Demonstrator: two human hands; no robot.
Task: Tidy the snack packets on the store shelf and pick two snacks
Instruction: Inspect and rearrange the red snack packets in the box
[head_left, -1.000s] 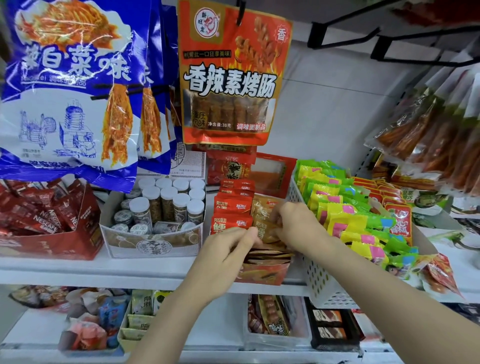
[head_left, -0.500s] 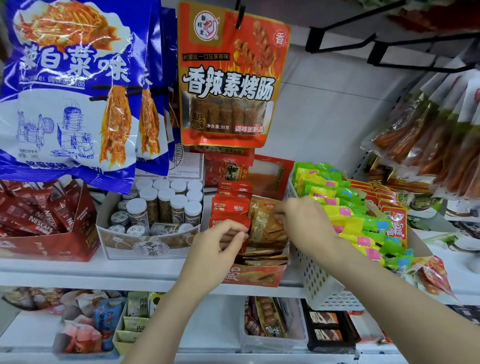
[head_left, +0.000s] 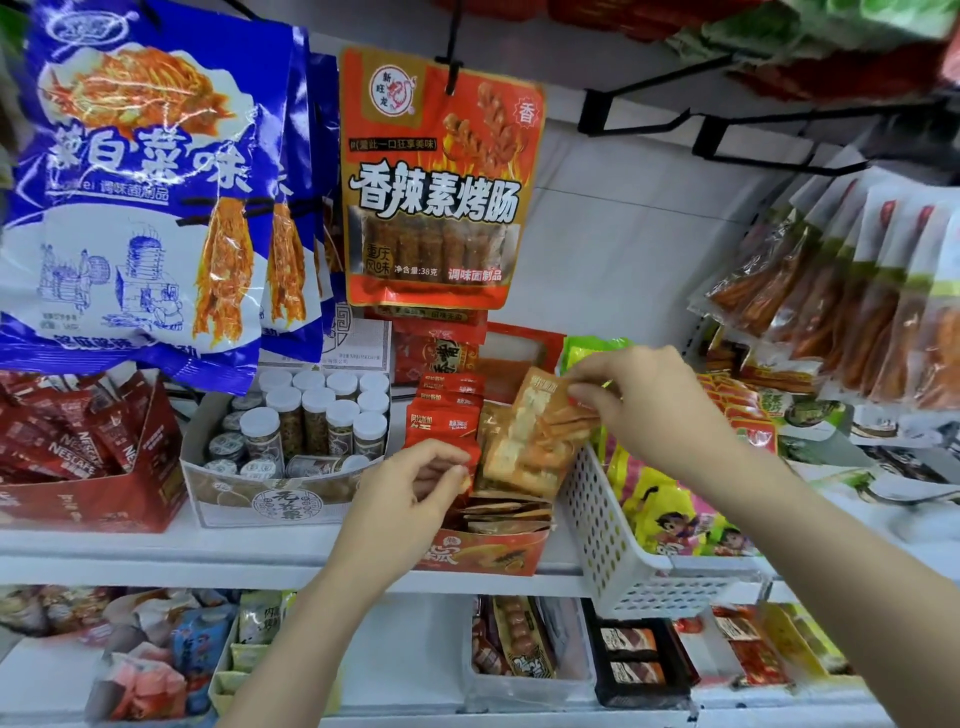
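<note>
The right hand (head_left: 649, 410) pinches the top edge of a tan, flat foil snack packet (head_left: 530, 436), lifted above the red cardboard display box (head_left: 488, 553). The left hand (head_left: 410, 483) pinches a red foil packet (head_left: 441, 423) in that box. Both look light, crinkly and slippery, best gripped at their sealed edges.

Both bare forearms reach up and forward from the bottom of the view. The left hand (head_left: 410, 493) sits lower and nearer, its wrist bent slightly, fingers curled inward with the thumb meeting the fingertips in a pinch. The right hand (head_left: 649, 410) is higher and further right, back of the hand facing up, its arm running diagonally from the lower right corner; its thumb and fingers close together in a pinch at the left.
</note>
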